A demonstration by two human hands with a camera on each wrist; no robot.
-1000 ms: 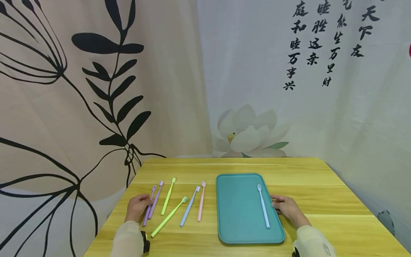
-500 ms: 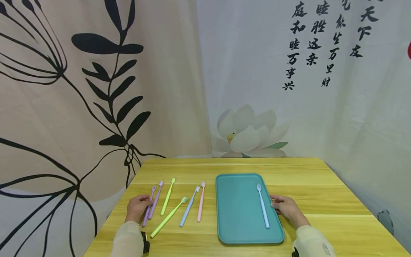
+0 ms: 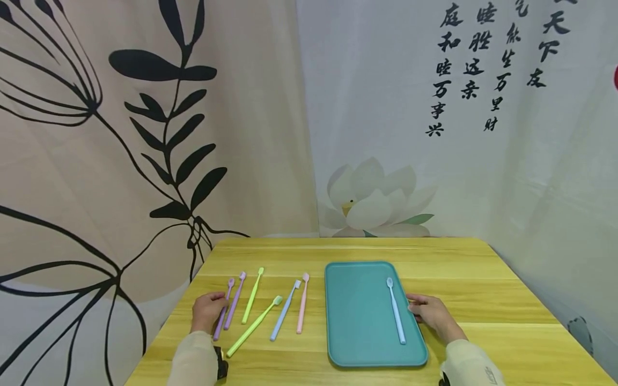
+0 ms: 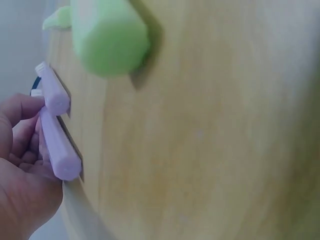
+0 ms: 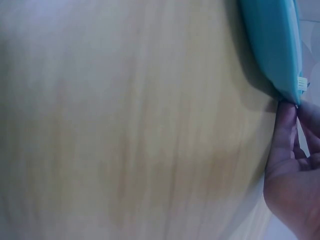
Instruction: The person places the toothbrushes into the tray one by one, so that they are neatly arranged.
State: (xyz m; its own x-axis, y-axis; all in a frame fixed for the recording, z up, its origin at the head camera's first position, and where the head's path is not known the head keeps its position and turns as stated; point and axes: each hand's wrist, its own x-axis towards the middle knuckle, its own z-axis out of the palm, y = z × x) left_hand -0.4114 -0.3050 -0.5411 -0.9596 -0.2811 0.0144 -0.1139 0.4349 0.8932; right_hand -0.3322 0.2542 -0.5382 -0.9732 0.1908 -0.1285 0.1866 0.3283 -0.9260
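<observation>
The left hand [image 3: 207,312] is pinching the outer purple toothbrush [image 3: 220,323] at the counter's [image 3: 483,289] left; the right hand [image 3: 433,315] is gripping the teal tray [image 3: 359,316] by its right rim. A slanted green toothbrush [image 3: 253,328] is lying nearest. A light blue toothbrush [image 3: 396,311] is resting inside the tray. Left of it, a second blue toothbrush [image 3: 285,311], a pink toothbrush [image 3: 302,303], a second purple toothbrush [image 3: 234,301] and a farther green toothbrush [image 3: 252,297] are lying. Printed curtains [image 3: 260,134] are hanging beyond.

Only a very small change is seen: the left hand [image 3: 209,312], at the outer purple toothbrush [image 3: 220,321], is drawn slightly back, and beside this grip the second purple toothbrush [image 3: 234,302] is left slightly farther from the fingertips.
</observation>
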